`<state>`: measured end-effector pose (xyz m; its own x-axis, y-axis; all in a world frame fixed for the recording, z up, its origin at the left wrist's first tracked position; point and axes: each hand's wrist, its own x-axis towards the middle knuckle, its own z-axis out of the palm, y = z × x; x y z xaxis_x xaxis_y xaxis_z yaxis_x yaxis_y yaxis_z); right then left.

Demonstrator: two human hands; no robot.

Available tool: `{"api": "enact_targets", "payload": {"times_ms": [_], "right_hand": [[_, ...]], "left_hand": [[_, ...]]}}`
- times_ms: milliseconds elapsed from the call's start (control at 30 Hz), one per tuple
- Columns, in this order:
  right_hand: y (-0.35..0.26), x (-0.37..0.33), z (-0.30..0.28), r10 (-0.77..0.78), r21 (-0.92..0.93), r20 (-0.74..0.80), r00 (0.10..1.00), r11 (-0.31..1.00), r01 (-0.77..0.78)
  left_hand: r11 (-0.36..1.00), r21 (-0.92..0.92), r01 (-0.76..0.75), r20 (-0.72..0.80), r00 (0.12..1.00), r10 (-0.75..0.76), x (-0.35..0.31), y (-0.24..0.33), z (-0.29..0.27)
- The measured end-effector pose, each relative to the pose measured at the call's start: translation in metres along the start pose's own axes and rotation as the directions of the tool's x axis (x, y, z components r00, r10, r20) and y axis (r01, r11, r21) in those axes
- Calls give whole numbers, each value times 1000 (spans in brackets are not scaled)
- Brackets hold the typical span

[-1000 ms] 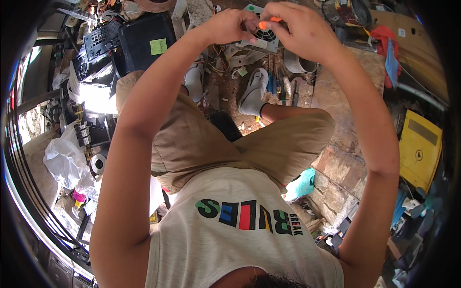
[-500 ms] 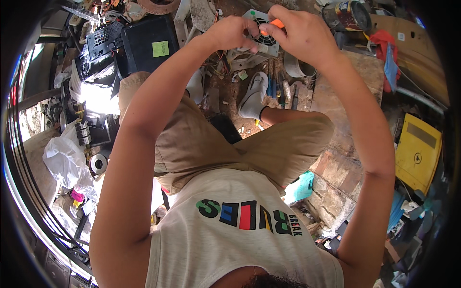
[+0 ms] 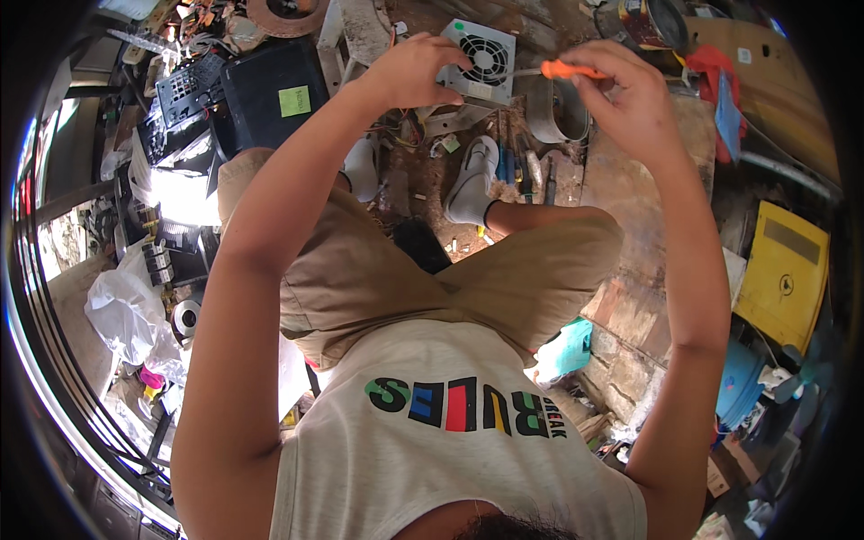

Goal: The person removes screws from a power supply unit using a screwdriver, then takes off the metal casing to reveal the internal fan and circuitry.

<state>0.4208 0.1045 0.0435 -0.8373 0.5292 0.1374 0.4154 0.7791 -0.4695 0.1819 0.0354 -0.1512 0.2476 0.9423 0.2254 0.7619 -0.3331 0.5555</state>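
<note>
A grey metal computer power supply [image 3: 506,45] with a round fan grille lies at the top middle, beyond my feet. My left hand [image 3: 416,72] is at its left side, thumb and fingers apart in a curve. The fingertips overlap the case's edge; whether they press on it I cannot tell. My right hand [image 3: 630,90] is closed round the orange handle of a screwdriver [image 3: 569,69], to the right of the power supply. The thin shaft points left, its tip close to the case's right edge.
Several hand tools [image 3: 526,166] lie on the dirty floor near my right shoe [image 3: 472,180]. A metal ring [image 3: 544,117] stands beside the power supply. To the left is a black panel [image 3: 270,81] with a green note. A wooden board [image 3: 643,171] and yellow panel [image 3: 783,274] lie right.
My right hand has drawn the screwdriver rightward, away from the fan grille, which now shows more fully. My left hand has shifted slightly left on the power supply.
</note>
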Motion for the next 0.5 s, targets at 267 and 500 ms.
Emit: {"api": "enact_targets", "payload": {"times_ms": [267, 500], "right_hand": [[34, -39, 9, 90, -18, 30, 995, 996, -90], [40, -42, 14, 128, -63, -7, 992, 990, -129]], "left_hand": [[966, 247, -75, -98, 990, 102, 10, 30, 42], [968, 248, -30, -115, 992, 60, 16, 32, 53]]}}
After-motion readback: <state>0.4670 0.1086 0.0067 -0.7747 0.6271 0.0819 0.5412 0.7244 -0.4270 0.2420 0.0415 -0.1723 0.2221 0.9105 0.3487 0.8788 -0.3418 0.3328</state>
